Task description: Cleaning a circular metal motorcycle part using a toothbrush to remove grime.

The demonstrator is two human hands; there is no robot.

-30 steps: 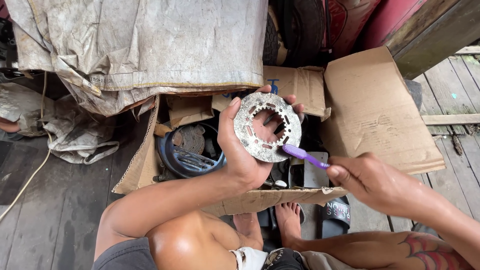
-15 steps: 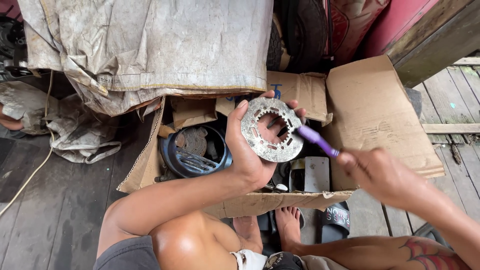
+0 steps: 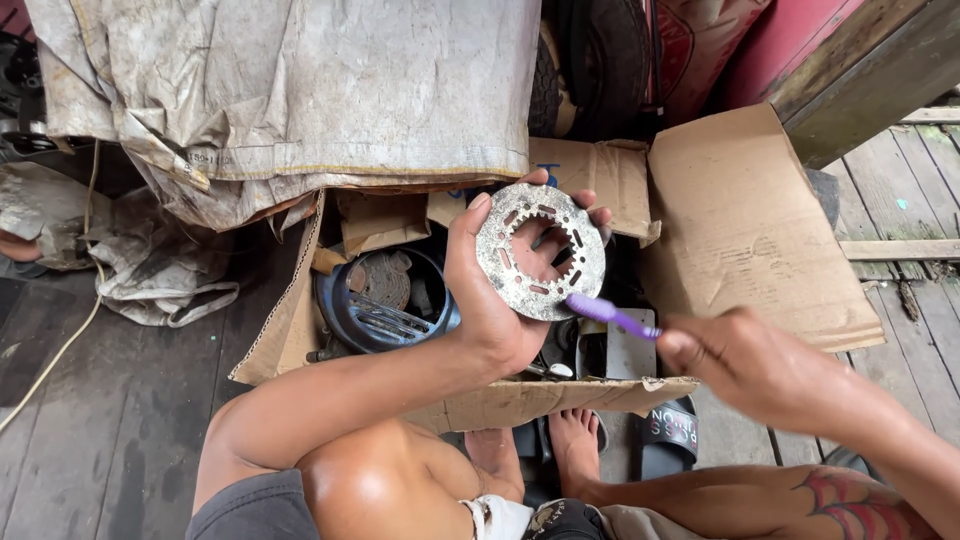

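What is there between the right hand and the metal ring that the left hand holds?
In the head view, a purple brush spans that gap: the right hand grips its handle, and its head touches the lower edge of the metal ring, held by the left hand.

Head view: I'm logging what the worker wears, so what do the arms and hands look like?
Both arms are bare, with no sleeves in view. The left hand and the right hand wear no gloves; no rings, watch or bands show. The right hand is motion-blurred, so fine detail there cannot be told.
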